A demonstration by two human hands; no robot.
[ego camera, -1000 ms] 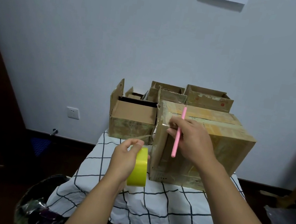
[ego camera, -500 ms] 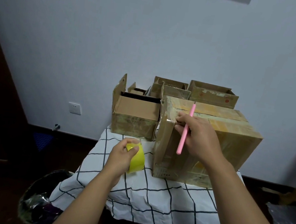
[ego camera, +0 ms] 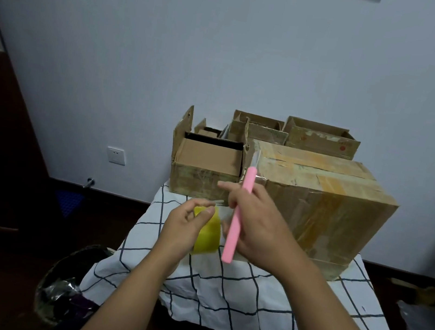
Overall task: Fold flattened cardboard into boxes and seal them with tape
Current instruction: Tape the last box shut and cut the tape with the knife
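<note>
The left hand (ego camera: 186, 228) holds its grip clamped on the yellow tape roll (ego camera: 208, 232) just above the near part of the tabletop (ego camera: 219, 288), thumb on the roll's upper edge; the right hand (ego camera: 255, 225) has its grip clamped on a pink utility knife (ego camera: 238, 214), blade end up and butt end down, while its forefinger points left toward a short clear strip of tape that seems to run between the two hands; the large taped box (ego camera: 326, 210) stands just behind the right hand, on the right of the tabletop, its top seam already covered; smaller open boxes (ego camera: 207, 169) sit at the far left, with more against the wall. The chief risk is the blade; it stands close to the fingers of both hands, and a cut made toward the left thumb could nick it, since the strip is short and the hands nearly touch. The loose strip could also fold back and stick to itself or to the roll if tension drops, so that the end is lost. A pull at an angle could tear the tape raggedly; a slack hold could let the roll fall toward the bin (ego camera: 69, 284) below the near left edge. Whether the blade is extended cannot be told for sure.
</note>
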